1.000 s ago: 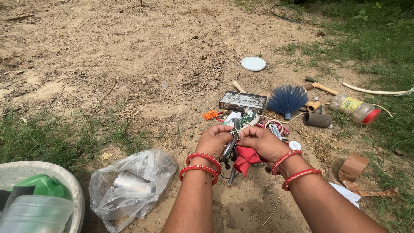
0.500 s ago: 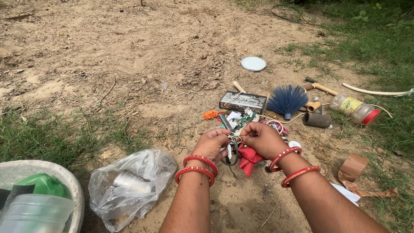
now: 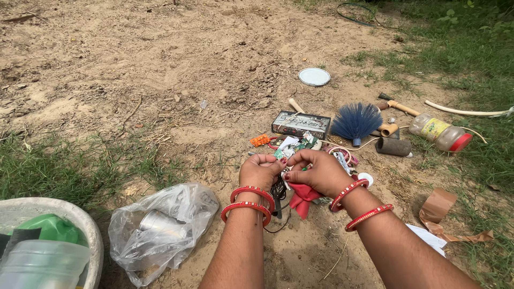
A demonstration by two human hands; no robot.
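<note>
Here, both hands meet over a small heap of odds and ends on the bare sandy ground (image 3: 160,64). The left hand (image 3: 261,170) is curled into a loose fist, fingers folded in, knuckles up; what it pinches is hidden behind the fingers. The right hand (image 3: 317,172) is also curled, its fingertips turned toward the left hand and touching or nearly touching it. Between and just below the two hands hang a dark bunch of small items, possibly metal (image 3: 278,190), and a red cloth (image 3: 304,195); the right hand rests against the cloth, but which hand grips which item cannot be told. Each wrist carries two red bangles (image 3: 250,199).

Around the hands:
- a clear plastic bag (image 3: 160,227) with a metal can inside lies on the ground to the left, near the left forearm;
- a white basin (image 3: 64,219) holding green and clear plastic sits at the lower left corner;
- a flat printed box (image 3: 301,124) lies just beyond the hands, with a blue bristle brush (image 3: 356,120) beside it;
- a plastic bottle with a red cap (image 3: 441,134) lies further right on its side;
- a round white lid (image 3: 314,76) lies well apart, farther off on the soil;
- a torn piece of brown cardboard (image 3: 439,211) lies near the right forearm.
</note>
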